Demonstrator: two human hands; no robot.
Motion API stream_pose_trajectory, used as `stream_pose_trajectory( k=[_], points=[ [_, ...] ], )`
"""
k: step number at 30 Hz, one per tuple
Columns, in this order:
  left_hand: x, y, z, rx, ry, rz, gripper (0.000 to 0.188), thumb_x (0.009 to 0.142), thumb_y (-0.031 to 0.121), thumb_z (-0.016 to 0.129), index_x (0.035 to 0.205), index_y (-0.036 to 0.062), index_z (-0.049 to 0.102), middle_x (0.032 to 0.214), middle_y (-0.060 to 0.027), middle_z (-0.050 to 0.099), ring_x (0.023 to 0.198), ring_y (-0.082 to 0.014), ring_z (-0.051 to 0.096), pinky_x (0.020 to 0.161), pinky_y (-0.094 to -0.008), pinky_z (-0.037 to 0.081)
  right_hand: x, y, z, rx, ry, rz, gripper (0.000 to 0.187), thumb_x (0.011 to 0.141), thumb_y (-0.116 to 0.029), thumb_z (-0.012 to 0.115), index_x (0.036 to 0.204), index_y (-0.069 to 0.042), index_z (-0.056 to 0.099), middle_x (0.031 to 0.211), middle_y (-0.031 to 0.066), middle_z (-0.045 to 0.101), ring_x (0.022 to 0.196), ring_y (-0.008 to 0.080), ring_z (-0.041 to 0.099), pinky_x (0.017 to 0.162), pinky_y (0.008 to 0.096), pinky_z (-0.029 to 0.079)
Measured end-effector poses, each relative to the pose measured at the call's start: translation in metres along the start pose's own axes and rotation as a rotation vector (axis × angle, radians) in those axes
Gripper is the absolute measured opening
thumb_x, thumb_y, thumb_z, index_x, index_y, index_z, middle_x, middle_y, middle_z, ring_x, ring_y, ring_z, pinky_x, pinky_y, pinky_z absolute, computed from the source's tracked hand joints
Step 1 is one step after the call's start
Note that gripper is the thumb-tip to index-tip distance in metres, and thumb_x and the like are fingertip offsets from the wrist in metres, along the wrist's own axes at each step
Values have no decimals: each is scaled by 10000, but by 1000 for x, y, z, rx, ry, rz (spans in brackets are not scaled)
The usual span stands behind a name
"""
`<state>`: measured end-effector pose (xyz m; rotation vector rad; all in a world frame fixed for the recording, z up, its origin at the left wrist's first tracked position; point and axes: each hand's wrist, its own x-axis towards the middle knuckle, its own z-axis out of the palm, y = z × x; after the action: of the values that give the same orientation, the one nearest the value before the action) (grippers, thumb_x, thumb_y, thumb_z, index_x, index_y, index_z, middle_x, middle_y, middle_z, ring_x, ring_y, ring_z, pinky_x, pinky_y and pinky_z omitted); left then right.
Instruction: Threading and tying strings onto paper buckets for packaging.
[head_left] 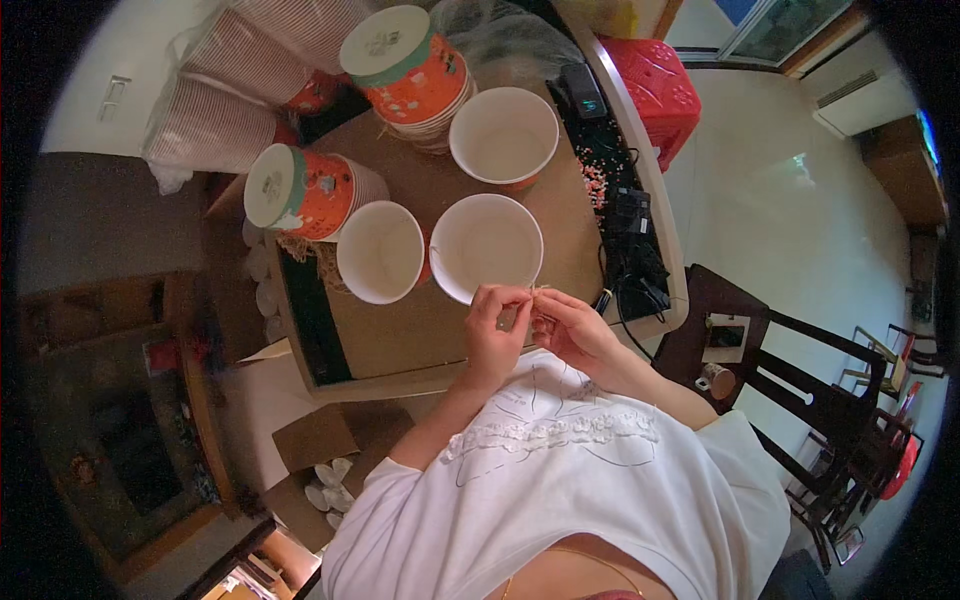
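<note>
My left hand (499, 328) and my right hand (568, 325) meet at the near rim of a white-lined paper tub (487, 245). Both are closed in a fingertip pinch. A thin pale string (537, 288) shows between the fingertips, at the tub's lower right edge; most of it is hidden by the fingers. Left of this tub stands another open paper tub (380, 252), and behind it a third (504, 136). All three stand mouth up.
Upside-down stacks of orange and green tubs (405, 70) (310, 190) stand behind and left on the table (400, 355). Brown twine (318, 256) lies beside them. Bagged tubs (220, 120) rise at far left. Black cables and devices (630, 230), small beads (593, 185) line the right side.
</note>
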<state>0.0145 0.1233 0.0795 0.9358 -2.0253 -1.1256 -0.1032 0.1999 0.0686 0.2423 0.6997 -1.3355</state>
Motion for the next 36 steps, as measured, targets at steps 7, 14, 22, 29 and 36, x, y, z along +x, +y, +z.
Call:
stream_pose_trajectory(
  k=[7, 14, 22, 29, 36],
  points=[
    [-3, 2, -5, 39, 41, 137, 209, 716, -64, 650, 876, 52, 583, 869, -82, 589, 817, -219, 582, 727, -307, 468, 8, 0, -4, 47, -72, -59, 162, 916, -149, 519, 1027, -37, 555, 848, 19, 590, 696, 89, 540, 571, 220, 442],
    [-4, 6, -9, 81, 21, 180, 231, 711, -69, 643, 892, 57, 577, 873, -92, 587, 815, -249, 578, 732, -332, 470, 4, -3, 4, -54, 3, -85, 150, 909, -162, 536, 992, -38, 554, 878, 17, 579, 775, 87, 554, 690, 218, 452],
    [-15, 2, -13, 67, -141, 199, 247, 684, -64, 640, 868, 84, 568, 839, -46, 604, 793, -240, 588, 693, -344, 472, 5, -3, 6, 53, 18, -128, 119, 919, -138, 506, 972, -36, 540, 875, 31, 573, 791, 111, 554, 700, 226, 454],
    [-27, 1, -18, -50, -367, -3, 174, 694, -21, 687, 831, 50, 607, 833, -81, 609, 791, -213, 607, 700, -302, 480, 5, -1, -11, -72, 3, -176, 82, 912, -143, 524, 883, -67, 522, 739, -9, 518, 639, 79, 495, 561, 196, 379],
    [7, -1, -28, -203, -222, -398, 62, 858, 63, 586, 873, 21, 628, 829, -30, 629, 715, -82, 564, 634, -218, 454, -4, 7, -9, -1043, 145, -673, 69, 841, -38, 601, 863, -7, 543, 699, 17, 504, 630, 74, 471, 534, 232, 391]
  ],
)
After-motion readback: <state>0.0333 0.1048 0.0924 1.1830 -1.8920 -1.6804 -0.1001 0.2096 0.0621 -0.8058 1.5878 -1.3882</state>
